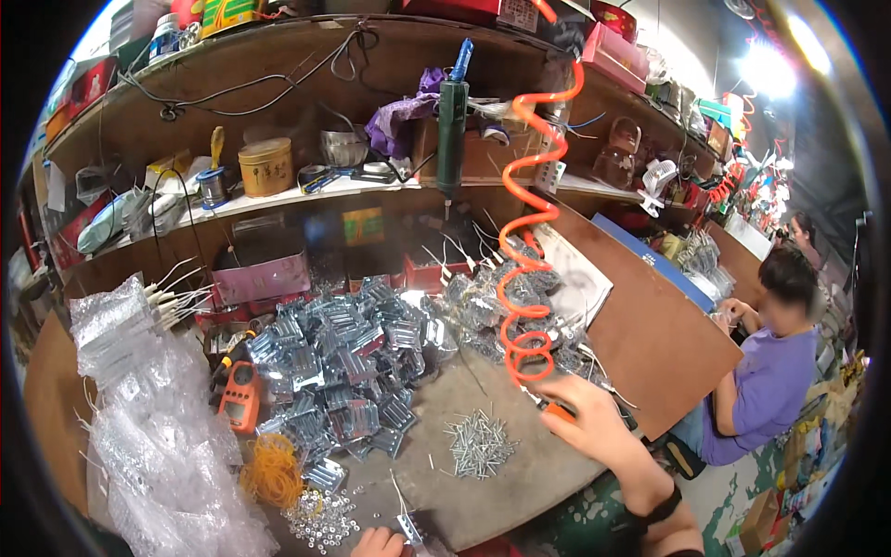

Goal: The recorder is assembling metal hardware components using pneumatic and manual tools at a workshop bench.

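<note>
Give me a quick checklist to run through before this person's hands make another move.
1. Right hand holding the orange tool: ok, between thumb and fingers.
2. Left hand gripping the wired metal piece: cannot tell; the picture's edge cuts it off.
3. Screws piled on the worktop: ok.
4. Small ring-shaped parts gathered neatly: not ok, some lie scattered.
5. Coiled orange hose clear of the screws: ok, apart.

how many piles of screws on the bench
1: the pile of screws on the workbench, right of the metal-part heap, left of the right hand. Others may be hidden.
</note>
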Tool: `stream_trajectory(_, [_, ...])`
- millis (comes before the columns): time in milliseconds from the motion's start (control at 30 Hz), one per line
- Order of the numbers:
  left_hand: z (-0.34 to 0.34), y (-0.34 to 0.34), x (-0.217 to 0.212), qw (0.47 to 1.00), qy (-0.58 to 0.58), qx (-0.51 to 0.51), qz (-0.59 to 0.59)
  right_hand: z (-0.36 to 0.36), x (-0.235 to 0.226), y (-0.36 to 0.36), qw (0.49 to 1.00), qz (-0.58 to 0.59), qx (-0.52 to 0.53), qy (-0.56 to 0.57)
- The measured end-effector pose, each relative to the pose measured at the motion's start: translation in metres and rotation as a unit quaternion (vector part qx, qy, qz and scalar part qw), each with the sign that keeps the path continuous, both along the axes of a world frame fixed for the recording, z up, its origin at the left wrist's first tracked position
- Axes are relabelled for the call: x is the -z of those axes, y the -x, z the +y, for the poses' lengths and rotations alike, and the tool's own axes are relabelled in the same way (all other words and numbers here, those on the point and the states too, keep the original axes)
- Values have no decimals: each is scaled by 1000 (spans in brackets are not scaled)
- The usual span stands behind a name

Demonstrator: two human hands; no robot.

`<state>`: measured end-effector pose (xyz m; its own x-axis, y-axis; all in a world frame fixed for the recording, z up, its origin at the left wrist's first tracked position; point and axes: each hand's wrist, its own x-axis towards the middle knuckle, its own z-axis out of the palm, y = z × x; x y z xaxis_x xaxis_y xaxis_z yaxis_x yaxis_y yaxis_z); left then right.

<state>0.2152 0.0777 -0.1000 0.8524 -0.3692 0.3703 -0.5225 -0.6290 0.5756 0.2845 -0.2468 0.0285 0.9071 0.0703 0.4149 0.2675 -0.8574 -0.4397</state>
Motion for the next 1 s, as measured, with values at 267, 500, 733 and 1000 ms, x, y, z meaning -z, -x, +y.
stream_trajectory(267, [0,-5,18,999,-4,-30,-36,54,-100,-253,940,-230,6,-254])
stream_trajectory(500, [4,1,20,999,-22,-20,-31,72,-125,-339,914,-256,304,-78])
stream_trajectory(733, [2,0,30,996,12,-35,-80,52,-157,-336,835,-491,161,-190])
stream_trajectory(1000, [-4,-6,23,995,9,-67,-76,8,-180,-304,945,-292,36,-141])
